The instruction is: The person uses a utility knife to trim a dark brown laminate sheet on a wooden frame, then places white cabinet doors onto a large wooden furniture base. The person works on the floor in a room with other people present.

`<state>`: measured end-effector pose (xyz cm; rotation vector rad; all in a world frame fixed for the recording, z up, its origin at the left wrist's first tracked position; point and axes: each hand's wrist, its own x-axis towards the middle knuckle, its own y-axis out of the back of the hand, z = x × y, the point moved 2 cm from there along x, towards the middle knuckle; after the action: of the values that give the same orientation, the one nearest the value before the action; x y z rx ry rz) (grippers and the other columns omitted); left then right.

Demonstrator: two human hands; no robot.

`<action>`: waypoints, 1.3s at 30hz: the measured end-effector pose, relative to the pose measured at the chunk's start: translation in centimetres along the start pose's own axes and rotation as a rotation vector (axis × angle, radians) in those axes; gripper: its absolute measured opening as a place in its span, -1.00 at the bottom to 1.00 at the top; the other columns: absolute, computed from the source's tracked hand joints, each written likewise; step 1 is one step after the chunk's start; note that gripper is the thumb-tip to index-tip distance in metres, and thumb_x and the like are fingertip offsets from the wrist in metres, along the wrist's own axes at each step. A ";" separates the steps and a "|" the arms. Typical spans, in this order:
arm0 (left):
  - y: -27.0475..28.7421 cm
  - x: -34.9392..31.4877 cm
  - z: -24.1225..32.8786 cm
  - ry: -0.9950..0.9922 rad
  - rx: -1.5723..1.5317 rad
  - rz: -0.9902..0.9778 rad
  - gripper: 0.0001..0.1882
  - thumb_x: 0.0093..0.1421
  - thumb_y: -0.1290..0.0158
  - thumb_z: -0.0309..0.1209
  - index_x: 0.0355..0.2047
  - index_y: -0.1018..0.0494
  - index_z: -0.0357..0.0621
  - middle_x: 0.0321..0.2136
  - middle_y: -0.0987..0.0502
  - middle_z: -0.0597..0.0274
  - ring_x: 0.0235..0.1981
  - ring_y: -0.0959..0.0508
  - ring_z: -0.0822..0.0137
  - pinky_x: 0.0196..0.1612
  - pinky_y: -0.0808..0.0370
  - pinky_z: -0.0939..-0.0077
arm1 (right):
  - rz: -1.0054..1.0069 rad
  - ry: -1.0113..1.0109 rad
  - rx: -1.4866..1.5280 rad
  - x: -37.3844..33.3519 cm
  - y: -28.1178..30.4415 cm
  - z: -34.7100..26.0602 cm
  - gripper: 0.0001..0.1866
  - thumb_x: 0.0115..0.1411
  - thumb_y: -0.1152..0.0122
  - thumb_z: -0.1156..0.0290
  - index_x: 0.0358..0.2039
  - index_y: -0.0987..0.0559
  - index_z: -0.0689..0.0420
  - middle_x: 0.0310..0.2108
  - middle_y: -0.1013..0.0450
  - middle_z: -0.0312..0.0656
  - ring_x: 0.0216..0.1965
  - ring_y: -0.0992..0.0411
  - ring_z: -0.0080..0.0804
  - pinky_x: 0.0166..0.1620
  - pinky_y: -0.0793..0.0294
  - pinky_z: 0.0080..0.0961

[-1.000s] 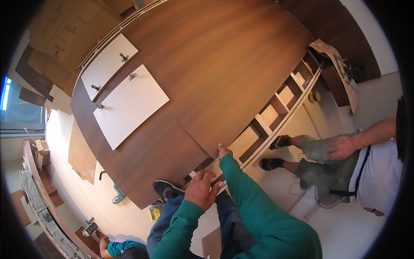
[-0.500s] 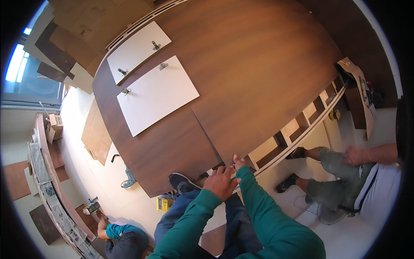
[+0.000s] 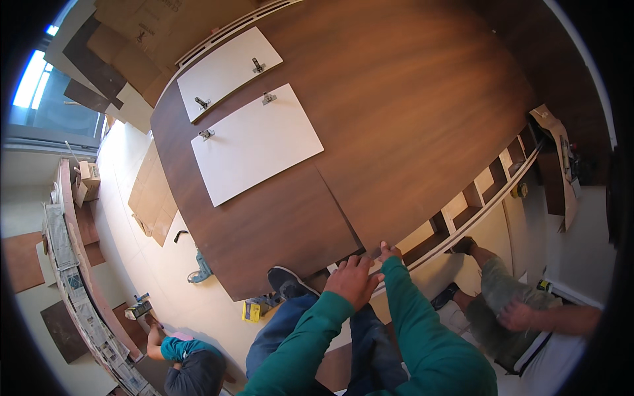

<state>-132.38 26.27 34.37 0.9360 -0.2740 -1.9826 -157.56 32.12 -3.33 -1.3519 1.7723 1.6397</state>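
Observation:
Both my hands are close together at the near edge of a large brown wood-grain panel (image 3: 416,132), beside the wide end of a narrow tapering gap (image 3: 340,210). My left hand (image 3: 352,282) has its fingers bent over the edge of the frame; what lies under them is hidden. Just right of it, my right hand (image 3: 389,252) is closed with the thumb side up, and I cannot see what it grips. Two white boards (image 3: 257,148) (image 3: 228,72) with metal hinges (image 3: 269,98) lie on the panel, farther off to the left.
A slatted wooden frame (image 3: 456,228) runs along the panel's right edge. A co-worker's legs (image 3: 492,297) are to the right; another person (image 3: 191,366) crouches lower left. On the floor lie a teal power tool (image 3: 200,267) and a yellow-marked tool (image 3: 252,310). Cardboard (image 3: 142,39) leans behind.
The view has shifted, so the panel and boards appear farther right. My hands stay at the panel's near edge. The co-worker on the right has moved a hand and legs lower in view.

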 end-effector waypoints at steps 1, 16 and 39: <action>0.3 0.0 -0.1 0.005 0.006 -0.008 -0.48 0.35 -0.09 0.00 0.10 -0.46 -0.15 0.00 -0.50 -0.07 0.04 -0.52 -0.16 0.08 -0.50 -0.01 | 0.015 0.021 -0.044 1.2 0.2 0.9 -0.28 0.39 -0.14 -0.08 0.15 -0.46 0.42 -0.06 -0.59 0.16 -0.18 -0.65 -0.01 -0.10 -0.64 -0.23; 1.1 0.0 -1.1 0.027 0.029 0.002 -0.46 0.36 -0.06 0.00 0.12 -0.43 -0.17 0.02 -0.49 -0.11 0.07 -0.52 -0.18 0.10 -0.48 -0.02 | -0.007 -0.313 0.055 -3.0 2.3 1.2 -0.34 0.41 -0.06 -0.07 0.08 -0.53 0.39 -0.19 -0.63 0.07 -0.29 -0.65 -0.16 -0.19 -0.62 -0.27; 1.3 -0.4 -0.5 0.049 0.089 0.058 -0.49 0.35 -0.09 -0.04 0.13 -0.43 -0.13 0.06 -0.48 -0.05 0.09 -0.51 -0.16 0.11 -0.47 -0.04 | -0.503 0.546 -0.242 -13.6 -7.2 -2.8 -0.53 0.35 -0.12 0.07 -0.01 -0.55 0.25 -0.19 -0.62 -0.04 -0.21 -0.60 -0.17 -0.10 -0.57 -0.20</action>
<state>-131.13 25.92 34.91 1.0208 -0.3603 -1.9045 -144.40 35.82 4.20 -2.3043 1.3224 1.3053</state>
